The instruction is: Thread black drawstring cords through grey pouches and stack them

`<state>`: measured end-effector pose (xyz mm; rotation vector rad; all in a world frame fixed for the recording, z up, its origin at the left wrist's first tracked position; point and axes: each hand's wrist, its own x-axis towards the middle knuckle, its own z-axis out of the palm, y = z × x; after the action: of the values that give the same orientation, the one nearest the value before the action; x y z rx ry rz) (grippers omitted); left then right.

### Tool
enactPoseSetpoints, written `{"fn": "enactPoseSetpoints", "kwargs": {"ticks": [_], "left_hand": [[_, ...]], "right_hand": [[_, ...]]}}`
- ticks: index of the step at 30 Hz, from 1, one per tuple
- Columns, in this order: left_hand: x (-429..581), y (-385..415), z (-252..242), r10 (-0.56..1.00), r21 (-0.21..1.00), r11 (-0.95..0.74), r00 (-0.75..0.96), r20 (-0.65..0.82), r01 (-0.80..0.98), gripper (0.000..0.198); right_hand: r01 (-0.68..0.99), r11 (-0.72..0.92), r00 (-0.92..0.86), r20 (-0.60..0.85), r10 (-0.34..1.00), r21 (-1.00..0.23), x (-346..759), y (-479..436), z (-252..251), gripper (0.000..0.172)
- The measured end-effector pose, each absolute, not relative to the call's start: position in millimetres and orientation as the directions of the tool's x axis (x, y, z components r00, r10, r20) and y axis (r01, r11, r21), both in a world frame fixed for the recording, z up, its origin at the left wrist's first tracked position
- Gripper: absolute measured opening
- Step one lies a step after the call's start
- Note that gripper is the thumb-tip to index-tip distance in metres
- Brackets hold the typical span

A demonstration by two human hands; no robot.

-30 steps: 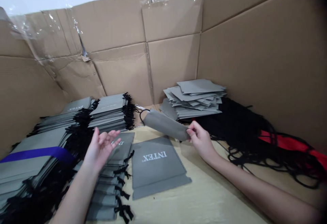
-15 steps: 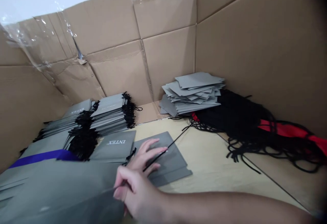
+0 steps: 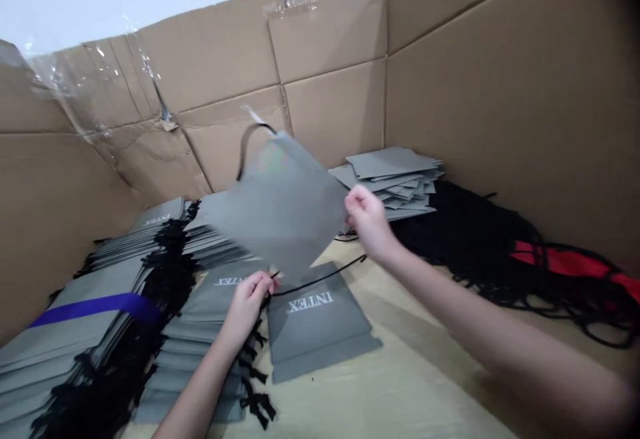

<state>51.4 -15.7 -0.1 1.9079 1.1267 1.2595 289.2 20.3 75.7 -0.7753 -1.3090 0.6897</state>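
From the head camera, a grey fabric drawstring pouch (image 3: pixel 280 209) is held up above the table (image 3: pixel 415 385), spread flat and tilted, with a black cord loop (image 3: pixel 245 149) at its top corner. The right hand (image 3: pixel 367 219) is pinched nearly shut on the pouch's right edge. The left hand (image 3: pixel 245 305) is closed at its lower corner, and a thin black cord (image 3: pixel 320 281) runs from there toward the right wrist. Beneath lies a flat grey pouch printed INTEX (image 3: pixel 317 319). Stacked grey pouches with black cords (image 3: pixel 200 352) sit to the left, some crossed by a purple band (image 3: pixel 95 309). Loose grey fabric squares (image 3: pixel 393 179), tangled black cords (image 3: pixel 465 232) and a red strap (image 3: pixel 560 259) lie right, against cardboard walls (image 3: pixel 325 105).
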Motion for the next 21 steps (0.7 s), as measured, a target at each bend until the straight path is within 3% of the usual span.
{"fn": "enactPoseSetpoints", "kwargs": {"ticks": [5, 9, 15, 21], "left_hand": [[38.0, -11.1, 6.6, 0.951, 0.948, -0.287, 0.073, 0.299, -0.139, 0.038], [34.0, -12.4, 14.9, 0.971, 0.89, -0.218, 0.007, 0.24, -0.4, 0.036], [36.1, -15.9, 20.8, 0.946, 0.91, -0.323, -0.079, 0.314, -0.258, 0.028], [45.7, -15.0, 7.6, 0.938, 0.92, -0.345, -0.094, 0.333, -0.185, 0.023]], "right_hand": [[0.097, 0.548, 0.265, 0.552, 0.791, -0.831, 353.1, 41.7, 50.8, 0.024], [0.292, 0.5, 0.036, 0.532, 0.846, -0.815, 364.2, 39.0, 23.4, 0.018], [0.356, 0.481, -0.098, 0.479, 0.872, -0.801, 355.6, 30.1, 6.8, 0.02], [0.536, 0.526, -0.274, 0.454, 0.848, -0.661, 348.9, 12.4, 6.1, 0.021]]}}
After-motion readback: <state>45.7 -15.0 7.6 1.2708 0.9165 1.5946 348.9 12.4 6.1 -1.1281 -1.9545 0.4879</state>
